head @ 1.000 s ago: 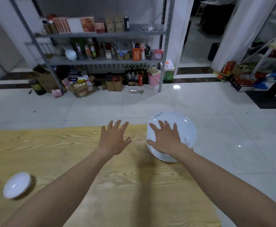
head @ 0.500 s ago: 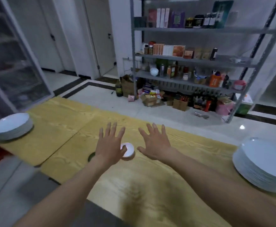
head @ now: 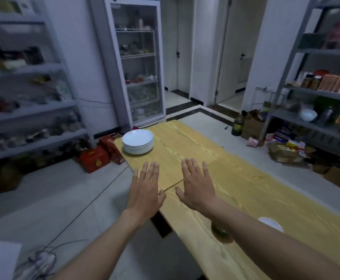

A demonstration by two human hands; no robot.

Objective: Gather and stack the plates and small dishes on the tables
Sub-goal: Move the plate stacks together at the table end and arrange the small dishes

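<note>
In the head view, the stack of plates sits at the far end of the yellow wood-grain worktop, close to its left edge, and looks like a collecting point. Nearer the camera than the stack, both hands hover palm-down. The left hand is over the worktop's left edge, and the right hand is just beside it, further in over the wood. The left fingers and right fingers are straight and slightly spread, and neither hand has hold of anything. A small white dish lies much nearer the camera than the stack and off to its right, partly hidden behind the right forearm. Just beside the dish is a dark round object, too dim to identify. The step in hand appears to be a passage between pickups, with empty hands and the gaze turned toward the stack. The next move probably calls for a choice. One option is to reach back for the small dish, curl the fingers round its rim and carry it over. The other is to close both hands under the stack's lowest plate, which looks heavy enough to need a firm two-handed grip.
</note>
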